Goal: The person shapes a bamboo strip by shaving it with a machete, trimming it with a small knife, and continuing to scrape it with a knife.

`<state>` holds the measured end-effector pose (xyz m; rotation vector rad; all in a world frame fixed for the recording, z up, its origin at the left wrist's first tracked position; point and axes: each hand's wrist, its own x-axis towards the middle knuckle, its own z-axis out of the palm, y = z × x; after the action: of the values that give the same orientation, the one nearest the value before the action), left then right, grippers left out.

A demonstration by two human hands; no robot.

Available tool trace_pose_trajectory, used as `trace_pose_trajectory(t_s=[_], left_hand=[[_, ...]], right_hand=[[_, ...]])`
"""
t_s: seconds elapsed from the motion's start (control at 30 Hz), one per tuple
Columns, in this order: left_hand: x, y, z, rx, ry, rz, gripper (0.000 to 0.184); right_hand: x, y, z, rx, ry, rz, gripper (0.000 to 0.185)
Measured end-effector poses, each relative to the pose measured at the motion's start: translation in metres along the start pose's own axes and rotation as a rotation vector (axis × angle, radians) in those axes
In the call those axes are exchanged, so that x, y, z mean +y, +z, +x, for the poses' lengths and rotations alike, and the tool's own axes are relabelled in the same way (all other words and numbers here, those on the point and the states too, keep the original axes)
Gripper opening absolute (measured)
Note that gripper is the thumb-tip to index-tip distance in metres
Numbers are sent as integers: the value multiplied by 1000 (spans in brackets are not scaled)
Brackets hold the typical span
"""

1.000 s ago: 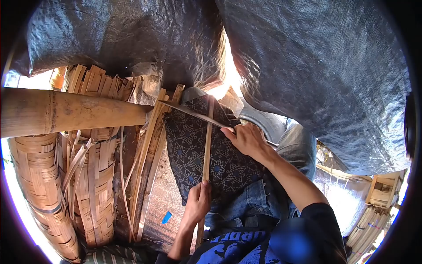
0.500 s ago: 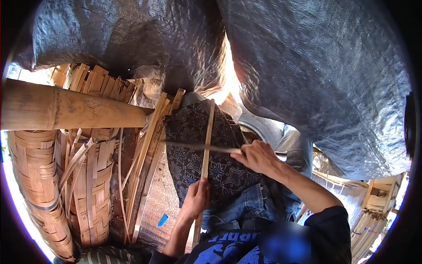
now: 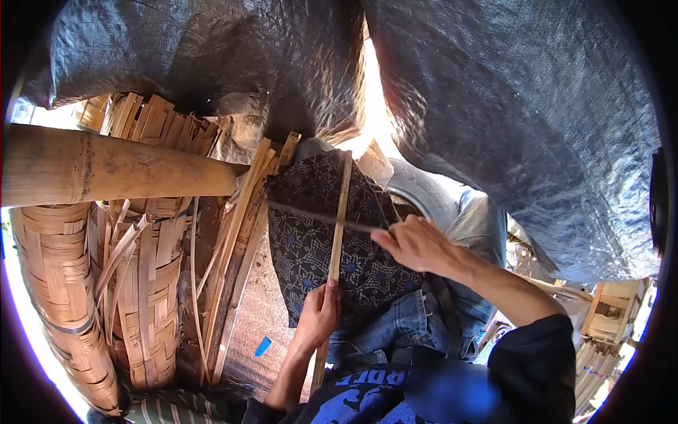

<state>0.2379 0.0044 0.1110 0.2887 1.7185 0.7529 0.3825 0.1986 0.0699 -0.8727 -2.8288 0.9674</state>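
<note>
With the left hand (image 3: 319, 314), pinching a narrow pale strip (image 3: 337, 254) between thumb and curled fingers, low along its length; with the right hand (image 3: 418, 244), clenching around the end of a long thin blade (image 3: 304, 212), hiding any handle inside the fist. Holding the strip over a dark patterned cloth (image 3: 304, 247), tilting its far end slightly rightward and running its near end beneath the left hand toward the waist. Looking straight, slender and stiff, like split bamboo or wood, showing a creamy tan face above the grip and browner tones near both ends. Crossing the strip at a slant with the blade, smearing into a grey, see-through streak, leaving touching or hovering impossible to tell. Having beneath it soft, blackish fabric, bearing pale dotted stars and curves with round blue spots, narrowing toward its far edge and overlapping worn blue jeans (image 3: 395, 321). Facing, on the left, a thick, smooth bamboo pole (image 3: 120, 166), jutting in sideways and crossing in front of rounded basketwork (image 3: 63, 304), interlacing broad flat splints and fraying into curled loose ends. Leaning near the pole's tip, rising as rough, straight-edged wooden slats (image 3: 239, 219), bordering reddish-brown ground (image 3: 258, 311) bearing a glossy blue scrap (image 3: 263, 346). Curving beyond the cloth as a grey, tyre-like ring (image 3: 434, 201). Hanging overhead as creased dark sheeting (image 3: 522, 141), gleaming silvery blue along its wrinkles and parting at a glaring gap.
</note>
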Motion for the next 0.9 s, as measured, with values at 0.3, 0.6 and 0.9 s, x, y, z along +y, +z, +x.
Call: trace_pose_trajectory(t_s=[0.3,0.6,0.9], left_hand=[[9,13,-16,261,365,516,32],[0,17,-9,298,463,544,32],[-5,17,-7,318,459,588,31]], right_hand=[[-4,-18,-9,-388,189,263,69],[10,-30,6,-554,545,572,80],[-23,-25,-30,-81,-21,-251,67]])
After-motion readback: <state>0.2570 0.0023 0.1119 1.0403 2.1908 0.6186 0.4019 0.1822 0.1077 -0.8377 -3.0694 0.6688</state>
